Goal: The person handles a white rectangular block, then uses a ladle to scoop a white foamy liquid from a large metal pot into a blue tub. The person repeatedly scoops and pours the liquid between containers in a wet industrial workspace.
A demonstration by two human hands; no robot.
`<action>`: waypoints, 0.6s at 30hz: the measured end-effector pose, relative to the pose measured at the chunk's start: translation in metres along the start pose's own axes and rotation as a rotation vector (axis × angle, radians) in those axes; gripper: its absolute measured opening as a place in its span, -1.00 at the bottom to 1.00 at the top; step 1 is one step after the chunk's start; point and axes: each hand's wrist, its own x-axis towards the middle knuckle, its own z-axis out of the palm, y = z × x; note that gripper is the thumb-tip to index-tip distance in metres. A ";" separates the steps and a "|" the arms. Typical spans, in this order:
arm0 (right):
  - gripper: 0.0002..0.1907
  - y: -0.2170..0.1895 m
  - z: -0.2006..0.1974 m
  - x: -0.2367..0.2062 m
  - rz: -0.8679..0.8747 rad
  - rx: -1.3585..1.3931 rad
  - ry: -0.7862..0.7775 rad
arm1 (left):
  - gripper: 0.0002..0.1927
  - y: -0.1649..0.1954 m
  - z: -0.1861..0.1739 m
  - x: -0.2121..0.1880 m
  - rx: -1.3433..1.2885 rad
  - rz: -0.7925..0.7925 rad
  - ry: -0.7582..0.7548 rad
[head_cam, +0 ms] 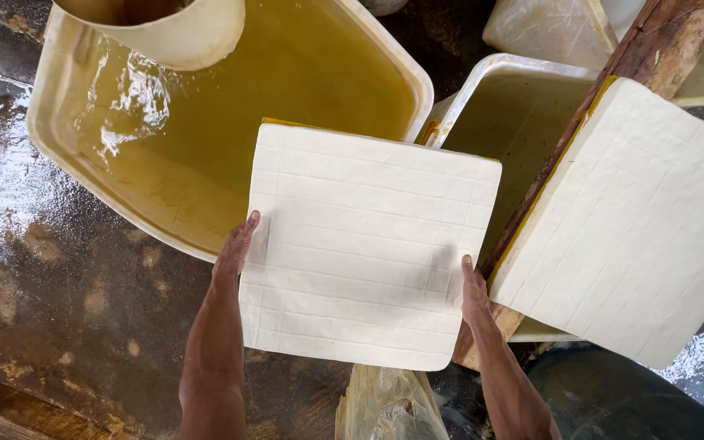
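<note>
Gripping white scored slab [364, 248] from both sides: left hand [236, 246] flat against its left edge, thumb on top; right hand [473, 292] closed on its right edge. Slab held level over near right corner of big cream tub [55, 147] of yellowish liquid. Second white slab [637, 220] rests on wooden plank [662, 41], right of smaller tub [490, 69]. Cream bucket [181, 37] tilts over big tub's far edge.

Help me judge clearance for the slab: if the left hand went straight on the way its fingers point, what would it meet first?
The left hand points up-frame along the white slab. It would probably first meet the near rim of the big tub of yellowish liquid, though depth is unclear.
</note>
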 end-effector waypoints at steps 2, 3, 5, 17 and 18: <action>0.20 -0.001 0.001 -0.012 -0.145 -0.172 0.085 | -0.01 0.001 0.001 -0.004 0.244 0.111 0.116; 0.22 0.001 0.000 -0.020 -0.252 -0.188 0.135 | -0.06 0.000 0.002 -0.010 0.195 0.124 0.167; 0.26 0.014 0.000 -0.044 -0.473 -0.213 0.237 | -0.05 -0.006 0.002 -0.031 0.095 0.159 0.272; -0.11 0.220 -0.100 -0.193 -0.563 -0.509 0.098 | -0.08 -0.254 0.061 -0.306 0.132 0.164 0.632; -0.17 0.249 -0.115 -0.212 -0.533 -0.498 0.096 | -0.08 -0.275 0.072 -0.327 0.191 0.139 0.567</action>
